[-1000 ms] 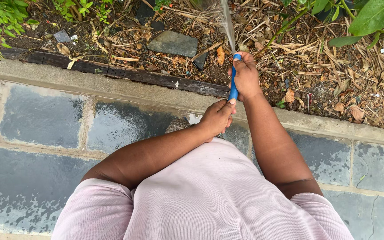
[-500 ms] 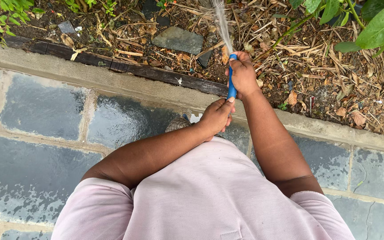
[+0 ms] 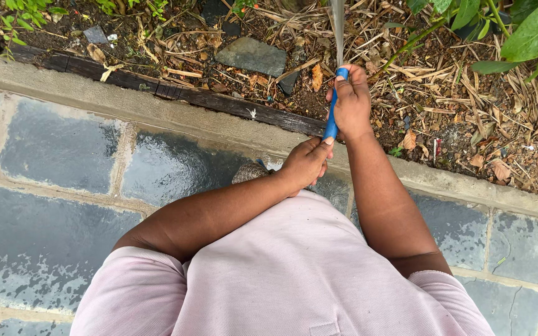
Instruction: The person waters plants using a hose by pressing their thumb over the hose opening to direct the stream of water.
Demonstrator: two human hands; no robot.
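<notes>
A blue hose [image 3: 332,118] runs up between both hands, its end pointing at the garden bed. My right hand [image 3: 351,102] grips the hose near its tip, thumb over the opening. My left hand [image 3: 305,163] holds the hose lower down, close to my body. A thin stream of water [image 3: 337,28] sprays from the tip upward in the view over dry stalks and soil.
A flat grey stone [image 3: 251,56] lies in the mulched bed, left of the water stream. A dark wooden edging strip [image 3: 175,94] and a concrete kerb [image 3: 157,121] separate the bed from wet grey paving slabs [image 3: 57,149]. Green leafy plants [image 3: 530,31] stand at top right.
My right hand and the hose tip have shifted slightly to the right, and the water stream now points straighter up in the view. The left hand has stayed put.
</notes>
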